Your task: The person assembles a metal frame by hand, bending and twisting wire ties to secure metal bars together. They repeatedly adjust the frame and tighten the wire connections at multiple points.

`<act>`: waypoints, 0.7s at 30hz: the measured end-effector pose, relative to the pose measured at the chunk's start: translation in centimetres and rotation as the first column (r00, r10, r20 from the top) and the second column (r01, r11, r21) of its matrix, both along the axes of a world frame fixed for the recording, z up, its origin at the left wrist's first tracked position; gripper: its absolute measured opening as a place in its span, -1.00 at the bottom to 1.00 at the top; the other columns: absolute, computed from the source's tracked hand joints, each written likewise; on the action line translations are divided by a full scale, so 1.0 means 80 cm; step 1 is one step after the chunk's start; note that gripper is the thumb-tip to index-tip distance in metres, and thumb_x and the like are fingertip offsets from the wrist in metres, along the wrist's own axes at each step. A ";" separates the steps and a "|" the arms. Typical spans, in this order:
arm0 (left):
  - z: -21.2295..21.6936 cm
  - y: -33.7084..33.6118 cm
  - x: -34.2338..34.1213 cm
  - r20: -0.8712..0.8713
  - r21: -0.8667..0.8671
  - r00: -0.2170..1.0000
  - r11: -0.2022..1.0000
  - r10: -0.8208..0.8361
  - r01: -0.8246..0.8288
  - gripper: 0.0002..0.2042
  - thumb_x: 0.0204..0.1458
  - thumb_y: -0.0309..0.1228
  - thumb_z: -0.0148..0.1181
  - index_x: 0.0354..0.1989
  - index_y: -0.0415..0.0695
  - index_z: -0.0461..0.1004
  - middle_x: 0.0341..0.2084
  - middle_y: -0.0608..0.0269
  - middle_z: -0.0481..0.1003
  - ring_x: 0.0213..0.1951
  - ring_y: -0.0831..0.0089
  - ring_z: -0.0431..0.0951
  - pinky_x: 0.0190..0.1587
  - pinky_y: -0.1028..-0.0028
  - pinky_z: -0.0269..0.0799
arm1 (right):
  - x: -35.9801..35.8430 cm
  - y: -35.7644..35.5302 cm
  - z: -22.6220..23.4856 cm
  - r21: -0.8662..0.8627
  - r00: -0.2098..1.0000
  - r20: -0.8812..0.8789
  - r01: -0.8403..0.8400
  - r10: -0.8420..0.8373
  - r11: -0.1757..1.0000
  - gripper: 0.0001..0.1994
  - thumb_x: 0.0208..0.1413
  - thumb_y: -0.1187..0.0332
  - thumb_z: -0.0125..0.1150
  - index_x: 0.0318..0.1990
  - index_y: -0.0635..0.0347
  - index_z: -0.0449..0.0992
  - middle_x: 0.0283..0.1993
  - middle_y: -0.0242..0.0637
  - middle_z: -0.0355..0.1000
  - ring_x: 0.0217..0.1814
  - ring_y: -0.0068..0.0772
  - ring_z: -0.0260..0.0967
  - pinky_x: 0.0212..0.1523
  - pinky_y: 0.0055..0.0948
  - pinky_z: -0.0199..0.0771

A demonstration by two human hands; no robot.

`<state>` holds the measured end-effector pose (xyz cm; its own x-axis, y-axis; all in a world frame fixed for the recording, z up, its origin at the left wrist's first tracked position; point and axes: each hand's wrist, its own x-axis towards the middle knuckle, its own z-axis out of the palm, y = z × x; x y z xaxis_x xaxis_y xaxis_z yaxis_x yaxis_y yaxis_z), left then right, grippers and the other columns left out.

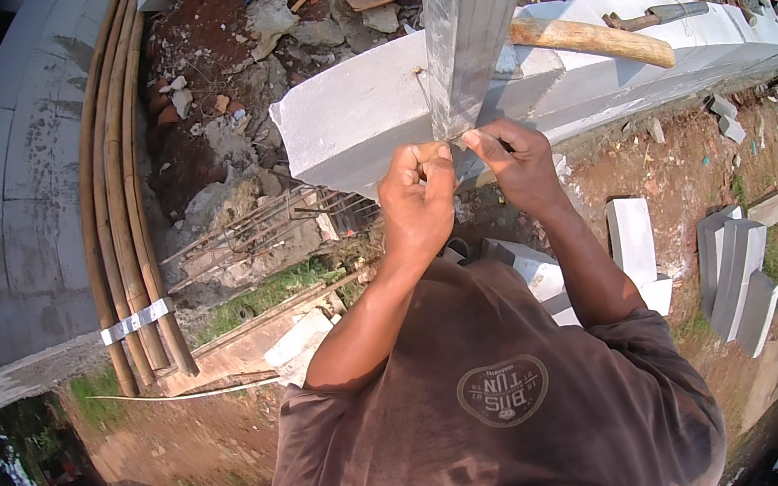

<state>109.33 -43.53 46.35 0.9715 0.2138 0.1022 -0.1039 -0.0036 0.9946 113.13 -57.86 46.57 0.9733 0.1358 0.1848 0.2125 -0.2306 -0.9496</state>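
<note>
Looking straight down on a faded brown short-sleeved cotton T-shirt [497,428], loose and creased across the chest. Just right of the shirt's middle sits a round pale printed badge [504,392], dark inside its ring. Above that badge, both sleeves end around the upper arms; bare forearms run up to the bare left hand [418,200] and the bare right hand [518,163], no gloves, no watch.

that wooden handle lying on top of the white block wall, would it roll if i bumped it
Probably. The wooden handle looks round and smooth, so a sideways nudge could roll it. It lies along the narrow top of the white block wall, so it might drop off an edge. It looks stiff and solid, and fairly light to lift.
</note>
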 end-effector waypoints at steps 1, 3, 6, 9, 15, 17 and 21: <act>-0.003 -0.001 0.001 0.028 0.049 0.999 0.999 0.016 -0.017 -0.88 0.13 -0.46 0.11 -0.35 -0.26 0.39 -0.62 0.34 0.42 -0.55 0.68 0.36 -0.49 0.57 0.29 | 0.001 -0.003 0.003 -0.014 1.000 0.010 -0.011 0.011 1.000 -0.84 0.09 0.36 0.25 -0.39 0.29 0.54 -0.51 -0.36 0.39 -0.42 -0.61 0.26 -0.39 -0.54 0.27; -0.005 0.001 -0.003 0.045 0.142 0.999 0.990 0.014 -0.021 -0.89 0.12 -0.46 0.11 -0.35 -0.26 0.39 -0.62 0.29 0.42 -0.54 0.62 0.38 -0.46 0.52 0.32 | 0.004 -0.007 0.008 -0.042 0.999 0.031 -0.030 0.031 0.999 -0.84 0.09 0.36 0.25 -0.39 0.30 0.54 -0.50 -0.35 0.40 -0.43 -0.61 0.26 -0.40 -0.54 0.27; -0.004 0.000 0.001 0.147 0.243 0.989 0.968 0.023 -0.059 -0.90 0.11 -0.46 0.09 -0.35 -0.26 0.39 -0.61 0.21 0.44 -0.54 0.52 0.42 -0.44 0.45 0.35 | 0.008 -0.011 0.008 -0.030 0.998 0.048 -0.050 0.051 0.998 -0.83 0.08 0.36 0.25 -0.39 0.31 0.54 -0.51 -0.34 0.38 -0.45 -0.60 0.26 -0.42 -0.54 0.26; 0.001 0.001 0.002 0.165 0.247 0.986 0.968 -0.007 -0.035 -0.86 0.15 -0.41 0.06 -0.35 -0.24 0.38 -0.58 0.26 0.46 -0.49 0.57 0.41 -0.43 0.50 0.34 | 0.014 -0.012 0.005 -0.033 0.995 0.045 -0.090 0.091 0.995 -0.81 0.10 0.32 0.25 -0.42 0.29 0.52 -0.53 -0.38 0.34 -0.47 -0.61 0.25 -0.43 -0.55 0.23; 0.021 0.014 0.009 0.002 0.396 0.996 0.915 -0.093 0.085 -0.78 0.14 -0.35 0.07 -0.47 -0.24 0.37 -0.65 0.15 0.43 -0.55 0.52 0.43 -0.48 0.42 0.31 | 0.018 -0.012 -0.001 -0.007 0.991 0.016 -0.135 0.135 0.991 -0.84 0.08 0.37 0.26 -0.40 0.31 0.54 -0.50 -0.36 0.36 -0.45 -0.61 0.26 -0.46 -0.56 0.23; 0.021 0.013 0.017 0.080 0.493 0.991 0.869 -0.105 0.052 -0.77 0.11 -0.36 0.09 -0.51 -0.25 0.36 -0.68 0.05 0.40 -0.59 0.34 0.45 -0.51 0.34 0.31 | 0.017 -0.013 -0.008 0.110 0.993 0.017 -0.122 0.120 0.986 -0.85 0.08 0.38 0.26 -0.39 0.30 0.54 -0.50 -0.36 0.35 -0.44 -0.61 0.28 -0.47 -0.56 0.24; 0.024 0.012 0.019 0.193 0.551 0.975 0.835 -0.109 -0.016 -0.77 0.03 -0.37 0.12 -0.55 -0.26 0.33 -0.70 -0.10 0.35 -0.61 -0.11 0.38 -0.54 0.18 0.26 | 0.011 -0.006 -0.004 0.234 0.995 -0.009 -0.095 0.100 0.968 -0.88 0.08 0.41 0.24 -0.40 0.29 0.53 -0.51 -0.35 0.35 -0.44 -0.61 0.29 -0.49 -0.56 0.24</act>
<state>110.84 -42.56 48.25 0.9215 0.0173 0.3880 -0.3209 -0.5287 0.7858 114.01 -58.35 46.22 0.9613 0.1863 0.2028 0.2030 0.0182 -0.9790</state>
